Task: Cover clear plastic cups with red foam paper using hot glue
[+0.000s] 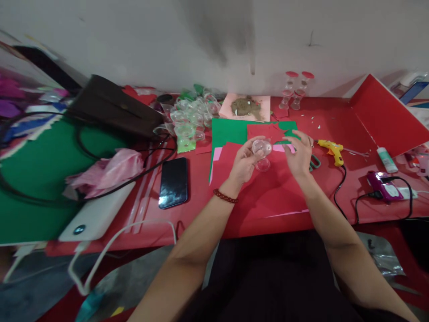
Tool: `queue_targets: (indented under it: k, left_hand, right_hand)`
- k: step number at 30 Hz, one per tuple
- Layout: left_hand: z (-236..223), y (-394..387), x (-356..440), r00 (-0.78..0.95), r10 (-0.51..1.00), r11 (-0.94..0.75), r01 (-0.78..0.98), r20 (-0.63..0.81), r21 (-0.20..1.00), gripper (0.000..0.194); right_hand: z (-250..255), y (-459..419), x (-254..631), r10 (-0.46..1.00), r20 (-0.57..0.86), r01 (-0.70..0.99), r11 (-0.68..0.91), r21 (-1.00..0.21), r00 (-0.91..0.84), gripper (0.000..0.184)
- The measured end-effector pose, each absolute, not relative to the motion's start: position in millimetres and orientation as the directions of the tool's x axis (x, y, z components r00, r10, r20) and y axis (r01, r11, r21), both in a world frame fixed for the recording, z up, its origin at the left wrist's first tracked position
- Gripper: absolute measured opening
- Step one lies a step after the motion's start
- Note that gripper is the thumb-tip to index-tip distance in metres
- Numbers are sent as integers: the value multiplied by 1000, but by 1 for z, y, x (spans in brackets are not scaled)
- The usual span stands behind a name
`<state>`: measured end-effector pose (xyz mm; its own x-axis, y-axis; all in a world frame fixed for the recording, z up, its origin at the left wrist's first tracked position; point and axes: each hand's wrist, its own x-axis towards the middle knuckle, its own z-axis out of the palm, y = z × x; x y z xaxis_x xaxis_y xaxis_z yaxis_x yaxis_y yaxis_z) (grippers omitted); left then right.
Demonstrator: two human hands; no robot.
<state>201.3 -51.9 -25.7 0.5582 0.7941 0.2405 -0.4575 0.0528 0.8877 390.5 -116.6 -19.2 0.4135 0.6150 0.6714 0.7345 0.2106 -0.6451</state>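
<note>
My left hand (pixel 245 162), with a beaded bracelet at the wrist, is closed on a small clear plastic cup (pixel 261 146). A second clear round piece (pixel 263 165) shows just below it; whether the two are joined I cannot tell. To the right, my right hand (pixel 299 154) is raised with thumb and fingers apart, and no object shows between them. Under both hands lie red paper sheets (pixel 261 192), with pink and green sheets (pixel 228 127) beneath. Green-handled scissors (pixel 315 163) rest partly hidden behind my right hand.
Several clear cups (pixel 191 116) are heaped at the back, beside pink paper bearing brown sand (pixel 246 107). Stacked-cup figures with red tops (pixel 291 89) stand by the wall. A yellow glue gun (pixel 333 150) lies right, its cord trailing forward. A phone (pixel 173 183) lies left.
</note>
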Motion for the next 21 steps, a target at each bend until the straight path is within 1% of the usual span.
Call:
queue_targets:
  k: [2,4,7,9,16,21]
  left_hand:
    - [-25,-52,201,588,781,106,-456,210,884,51]
    - [-25,-52,199,619,765,161,-449,176,879,50]
    - [-25,-51,198,645,751,201,-431,145,880,49]
    - [-25,-50,197,644,751,191,-420,144,887,48]
    - [-26,-50,194,658,734,95,-345,169,934,46]
    - [-28,-54,199,603,773,19,-331,196,943,52]
  right_hand:
    - [-15,-119,394,623,667,735,209,-645,408,8]
    - [-9,-124,389,652,667,696,289,-657,359,13]
    - [3,-132,374,704,675,639,419,-646,221,16]
    - [9,-136,367,724,670,629,447,-637,164,15]
    - [4,-137,368,738,661,625,456,-634,133,14]
    - [-6,-134,366,708,699,662,476,-579,102,18]
